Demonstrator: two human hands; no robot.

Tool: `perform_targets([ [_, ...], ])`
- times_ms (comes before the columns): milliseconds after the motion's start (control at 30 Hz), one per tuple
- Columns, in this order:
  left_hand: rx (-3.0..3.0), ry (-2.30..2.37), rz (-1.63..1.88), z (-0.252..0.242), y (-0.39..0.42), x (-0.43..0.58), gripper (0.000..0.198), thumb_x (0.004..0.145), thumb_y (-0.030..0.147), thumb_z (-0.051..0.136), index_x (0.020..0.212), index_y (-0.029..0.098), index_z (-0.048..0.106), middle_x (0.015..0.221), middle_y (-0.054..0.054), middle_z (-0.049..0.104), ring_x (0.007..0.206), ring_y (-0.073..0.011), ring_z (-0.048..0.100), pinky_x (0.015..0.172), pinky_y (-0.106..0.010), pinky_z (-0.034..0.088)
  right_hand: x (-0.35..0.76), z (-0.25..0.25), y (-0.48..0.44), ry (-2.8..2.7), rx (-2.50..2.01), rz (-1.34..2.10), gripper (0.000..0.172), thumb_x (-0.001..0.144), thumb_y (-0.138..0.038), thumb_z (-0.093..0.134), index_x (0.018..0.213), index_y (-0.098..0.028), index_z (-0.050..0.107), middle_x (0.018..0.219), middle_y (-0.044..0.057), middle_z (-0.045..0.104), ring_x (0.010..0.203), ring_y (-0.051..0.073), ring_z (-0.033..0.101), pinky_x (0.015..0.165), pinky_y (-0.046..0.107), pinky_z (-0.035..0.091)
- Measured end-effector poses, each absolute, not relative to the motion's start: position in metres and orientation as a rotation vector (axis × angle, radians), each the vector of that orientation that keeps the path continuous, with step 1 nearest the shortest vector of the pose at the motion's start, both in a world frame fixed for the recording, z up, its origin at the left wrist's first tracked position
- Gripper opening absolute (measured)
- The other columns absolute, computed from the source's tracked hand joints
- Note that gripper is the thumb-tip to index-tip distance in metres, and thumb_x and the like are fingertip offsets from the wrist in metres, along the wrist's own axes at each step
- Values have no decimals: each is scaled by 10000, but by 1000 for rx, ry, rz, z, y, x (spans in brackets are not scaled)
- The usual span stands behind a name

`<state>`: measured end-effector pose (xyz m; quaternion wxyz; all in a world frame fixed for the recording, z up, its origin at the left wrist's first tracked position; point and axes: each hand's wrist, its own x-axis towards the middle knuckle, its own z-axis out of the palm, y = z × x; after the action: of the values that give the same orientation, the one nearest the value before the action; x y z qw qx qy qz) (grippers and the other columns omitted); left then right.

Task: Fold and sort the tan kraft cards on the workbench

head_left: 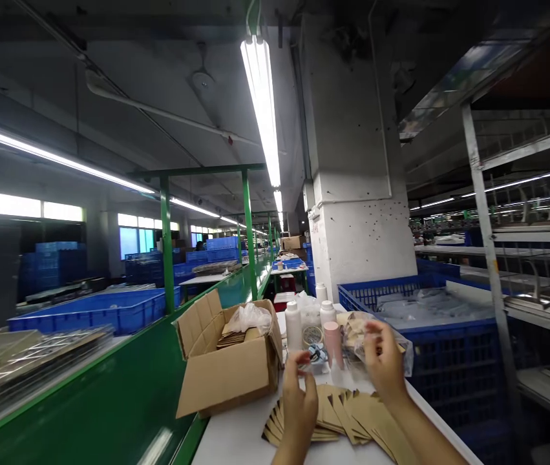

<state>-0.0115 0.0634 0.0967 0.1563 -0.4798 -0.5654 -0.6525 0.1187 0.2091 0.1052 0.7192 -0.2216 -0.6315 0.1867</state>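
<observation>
My left hand [301, 400] is raised over the near part of the white table, fingers bent and apart, with nothing visible between them. To the right, my right hand [385, 361] is also lifted, its fingers curled but spread, holding nothing I can make out. Below both hands lies a fanned spread of brown kraft paper pieces [333, 410]. Just beyond my left fingertips is a clear container with small blue and dark pieces [317, 352]. A pink cylinder [333, 342] stands between the hands, and a clear plastic bag [352, 332] lies behind my right hand.
An open cardboard box [236, 374] with brown pieces and a plastic bag stands at the left. White bottles [293, 326] stand behind the container. A green conveyor line [124, 394] runs along the left. Blue crates [449, 349] and a metal rack [485, 206] stand to the right, near a white pillar [362, 239].
</observation>
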Motion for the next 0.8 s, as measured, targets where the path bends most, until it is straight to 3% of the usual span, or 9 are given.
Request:
perform_targets([
  [133, -1347, -1863, -1897, 28, 92, -31, 319, 732, 121, 402, 996, 160, 577, 950, -96, 605, 867, -202, 576, 775, -336, 458, 67, 43, 222, -1713, -523, 446, 162, 807, -230, 436, 888, -178, 566, 864, 77, 613, 848, 203, 569, 770, 363, 482],
  [267, -1363, -1915, -1966, 6, 96, -31, 317, 711, 136, 412, 974, 168, 588, 928, -93, 599, 828, -198, 564, 732, -314, 445, 58, 0, 224, -1878, -583, 460, 159, 818, -191, 397, 815, -191, 555, 855, 67, 596, 875, 211, 553, 804, 376, 453],
  [800, -1548, -2058, -2104, 5, 98, -15, 215, 749, 156, 421, 897, 145, 576, 750, -74, 628, 636, -154, 562, 574, -255, 391, 71, 1, 214, -2057, -593, 576, 198, 833, -210, 374, 719, -190, 535, 773, 49, 575, 811, 194, 540, 749, 336, 440],
])
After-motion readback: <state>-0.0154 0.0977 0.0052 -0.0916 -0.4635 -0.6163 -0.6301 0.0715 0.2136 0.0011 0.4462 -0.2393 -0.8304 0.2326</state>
